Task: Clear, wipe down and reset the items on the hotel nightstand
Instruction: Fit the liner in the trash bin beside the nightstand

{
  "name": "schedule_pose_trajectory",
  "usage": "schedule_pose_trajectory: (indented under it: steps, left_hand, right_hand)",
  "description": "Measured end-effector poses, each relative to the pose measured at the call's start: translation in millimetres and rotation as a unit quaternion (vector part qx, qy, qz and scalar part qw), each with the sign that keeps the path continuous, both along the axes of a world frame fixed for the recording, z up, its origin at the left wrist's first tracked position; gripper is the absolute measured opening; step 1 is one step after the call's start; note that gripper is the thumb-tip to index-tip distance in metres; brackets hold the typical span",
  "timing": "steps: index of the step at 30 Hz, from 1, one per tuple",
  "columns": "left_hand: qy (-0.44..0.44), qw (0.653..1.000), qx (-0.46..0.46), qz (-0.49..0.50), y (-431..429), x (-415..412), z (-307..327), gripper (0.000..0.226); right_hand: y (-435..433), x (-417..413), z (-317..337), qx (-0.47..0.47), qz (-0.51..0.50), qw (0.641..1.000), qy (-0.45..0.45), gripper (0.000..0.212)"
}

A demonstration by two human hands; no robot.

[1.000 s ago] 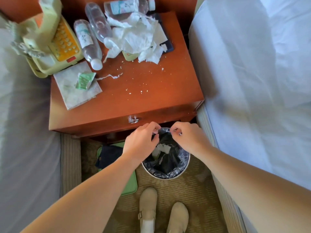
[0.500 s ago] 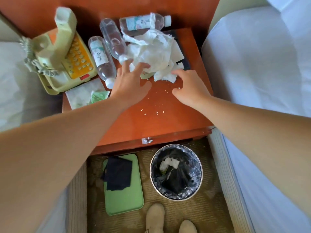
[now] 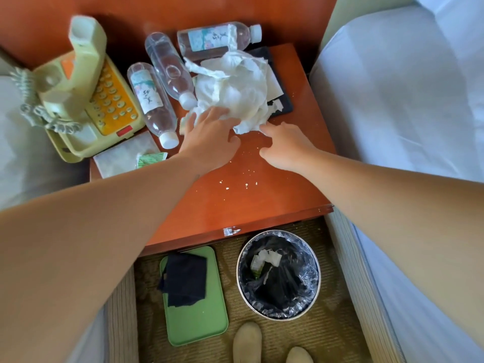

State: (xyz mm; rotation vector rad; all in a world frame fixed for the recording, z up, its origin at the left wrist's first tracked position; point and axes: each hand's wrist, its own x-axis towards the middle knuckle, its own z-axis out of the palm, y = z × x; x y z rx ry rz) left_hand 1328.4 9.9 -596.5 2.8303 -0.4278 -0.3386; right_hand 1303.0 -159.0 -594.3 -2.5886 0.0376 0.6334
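Observation:
A heap of crumpled white tissue (image 3: 235, 87) lies at the back of the reddish wooden nightstand (image 3: 262, 195). My left hand (image 3: 209, 137) rests against the heap's near left edge, fingers spread and touching the paper. My right hand (image 3: 285, 145) lies flat on the wood at the heap's near right corner, fingertips at a loose scrap. Neither hand has closed around the tissue. Three clear plastic bottles (image 3: 152, 100) lie on their sides to the left of and behind the heap. White crumbs (image 3: 235, 183) dot the wood.
A yellow telephone (image 3: 86, 93) sits at the nightstand's left, with a napkin and a green packet (image 3: 149, 159) beside it. A dark flat item (image 3: 281, 100) lies under the tissue. On the floor stand a lined bin (image 3: 279, 275) and a green tray (image 3: 199, 318) with dark cloth. Beds flank both sides.
Both hands left the bin's liner rim and rose to the nightstand top, reaching the tissue heap. The view tilted up toward the nightstand.

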Motion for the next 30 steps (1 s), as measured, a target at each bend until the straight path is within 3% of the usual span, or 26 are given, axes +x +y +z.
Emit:
schedule_pose_trajectory:
  steps: [7, 13, 15, 19, 25, 30]
  left_hand:
    - [-0.030, 0.996, -0.084, 0.007, -3.5, -21.6, 16.8, 0.042]
    - [-0.024, 0.991, -0.125, 0.028, -3.3, -54.6, 26.3, 0.020]
    - [-0.010, 0.991, -0.130, 0.030, -5.0, -66.0, 26.0, 0.022]
    - [0.015, 0.985, -0.161, 0.055, -12.6, -88.6, 27.8, 0.033]
    - [-0.033, 0.981, -0.183, 0.055, -19.5, -105.4, 33.4, 0.028]
    - [-0.075, 0.957, -0.263, 0.099, -24.8, -102.6, 48.6, 0.027]
  right_hand:
    - [-1.3, -20.8, 19.8, 0.075, -0.048, 0.989, -0.120, 0.038]
    - [-16.1, -48.9, 25.1, 0.073, -0.067, 0.989, -0.110, 0.022]
    - [-21.7, -59.3, 24.0, 0.076, -0.078, 0.988, -0.112, 0.020]
    - [-31.8, -80.2, 25.0, 0.085, -0.102, 0.986, -0.100, 0.029]
    - [-40.7, -105.2, 33.3, 0.125, -0.077, 0.988, -0.043, 0.072]
    - [-30.4, -108.1, 35.1, 0.142, -0.065, 0.984, -0.084, 0.068]
